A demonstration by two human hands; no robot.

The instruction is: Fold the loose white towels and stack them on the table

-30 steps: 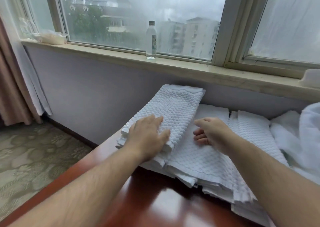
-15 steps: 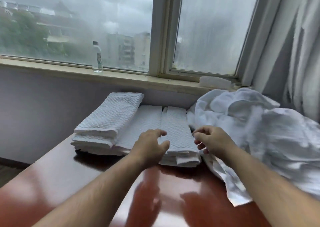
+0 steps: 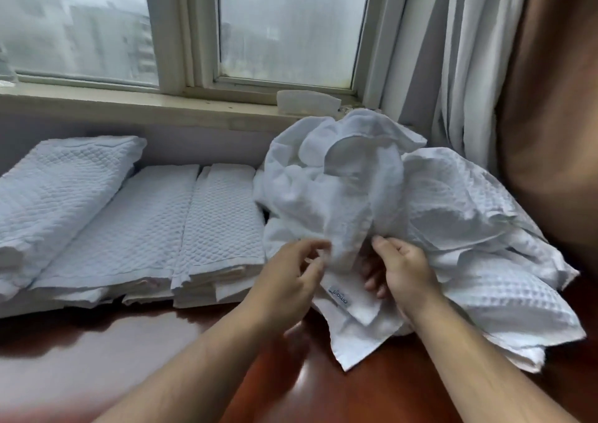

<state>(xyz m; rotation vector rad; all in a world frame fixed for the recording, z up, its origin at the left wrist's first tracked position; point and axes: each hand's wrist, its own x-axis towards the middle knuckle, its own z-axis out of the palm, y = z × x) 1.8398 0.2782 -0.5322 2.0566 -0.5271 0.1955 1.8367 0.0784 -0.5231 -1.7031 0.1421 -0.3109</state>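
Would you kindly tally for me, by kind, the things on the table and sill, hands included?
Folded towels showing on top: 3
Loose towel heap, towels within uncountable: 1
Hands, left hand and right hand: 2
White box on the sill: 1
Total: 7

Glossy red-brown table (image 3: 388,390): folded towels (image 3: 181,228) left, loose towel heap (image 3: 453,228) just beside, right.

3 folded towel stacks (image 3: 181,228); 1 loose heap (image 3: 372,189), maybe three towels, too tangled; 2 hands (left hand (image 3: 288,280), right hand (image 3: 404,274)); 2 window panes (image 3: 291,24); 1 sill box (image 3: 307,100).
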